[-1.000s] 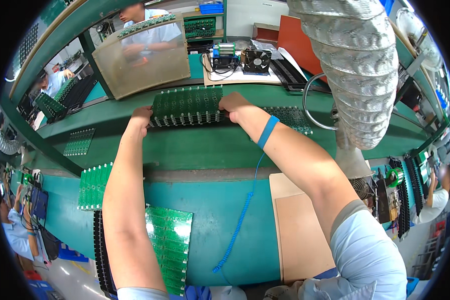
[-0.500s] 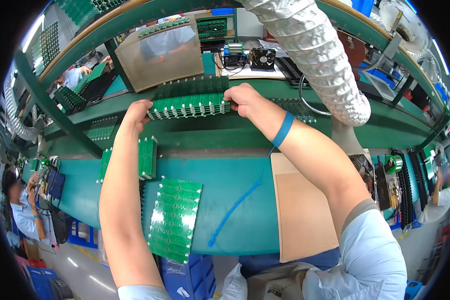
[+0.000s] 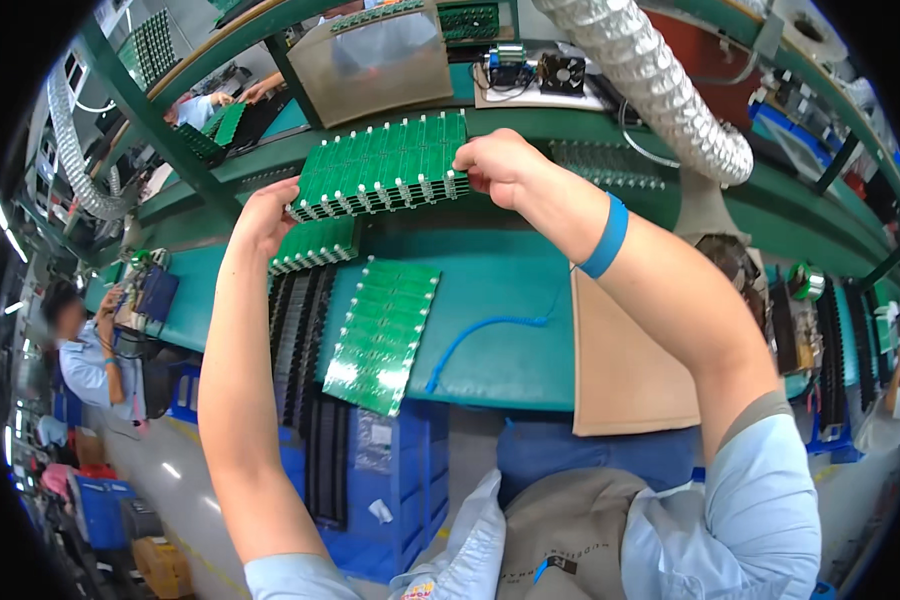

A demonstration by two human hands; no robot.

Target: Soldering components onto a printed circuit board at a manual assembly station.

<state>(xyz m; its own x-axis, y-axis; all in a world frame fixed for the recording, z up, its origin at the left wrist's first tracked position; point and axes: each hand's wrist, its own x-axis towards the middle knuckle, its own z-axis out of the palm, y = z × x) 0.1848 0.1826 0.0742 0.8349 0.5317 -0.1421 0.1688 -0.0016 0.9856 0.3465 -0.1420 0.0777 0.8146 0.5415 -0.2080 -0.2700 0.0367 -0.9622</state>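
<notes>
Teal matting covers the long bench (image 3: 510, 300) of a busy assembly hall, seen from above the person's own lap. Nearest the body, a tan board (image 3: 625, 360) lies on the bench edge at the right, and a thin blue cord (image 3: 490, 330) curls across the mat beside it, leading up toward the blue wristband (image 3: 606, 236) on the right forearm. To the left of the cord a flat green circuit panel (image 3: 382, 335) rests tilted on the mat, its lower corner hanging past the bench edge above dark slotted racks (image 3: 310, 400). Just beyond it a small stack of green boards (image 3: 315, 245) sits near the left wrist.

Both arms reach forward and hold up a batch of green circuit boards (image 3: 385, 165), lifted clear of the mat and stood side by side on edge. The left hand (image 3: 262, 215) presses its grip closed against the batch's left end; the right hand (image 3: 500, 165) pinches the right end, fingers curled shut over the top edge.

Farther back, a green shelf frame (image 3: 160, 130) crosses the view, with a clear shield panel (image 3: 375, 60) and a small fan unit (image 3: 562, 72) behind the boards. A ribbed silver duct (image 3: 660, 85) slants down at the right. At far left, another person (image 3: 85, 350) in a light blue shirt works at a neighbouring station.
</notes>
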